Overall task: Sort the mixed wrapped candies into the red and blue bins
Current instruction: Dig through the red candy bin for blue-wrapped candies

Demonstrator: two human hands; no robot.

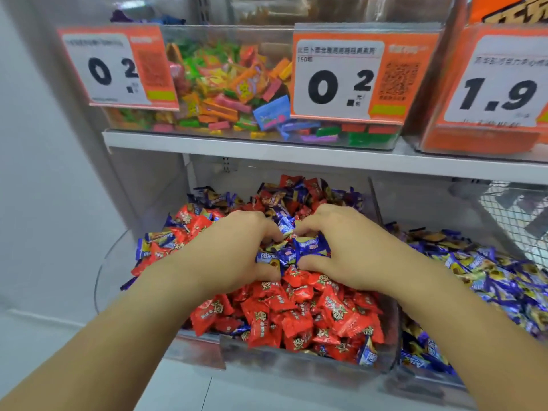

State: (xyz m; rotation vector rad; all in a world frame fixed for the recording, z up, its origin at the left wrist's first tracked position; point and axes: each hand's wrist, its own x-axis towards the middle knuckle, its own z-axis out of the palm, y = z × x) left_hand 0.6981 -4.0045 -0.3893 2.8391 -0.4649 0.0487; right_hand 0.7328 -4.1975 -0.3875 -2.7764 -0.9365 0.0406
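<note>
Left hand (237,247) fingers curled into red candies (296,315), right hand (347,247) fingers curled round blue candies (308,247), clear bin (296,366).

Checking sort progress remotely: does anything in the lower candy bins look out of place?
Yes. The red bin holds stray blue candies at its front right corner, back and left side. Both hands, left hand and right hand, gather a blue cluster mid-pile.

Red candies (299,318) heaped in the clear left bin (296,364), blue candies (299,250) mixed on top; right bin (427,378) holds blue ones
</note>
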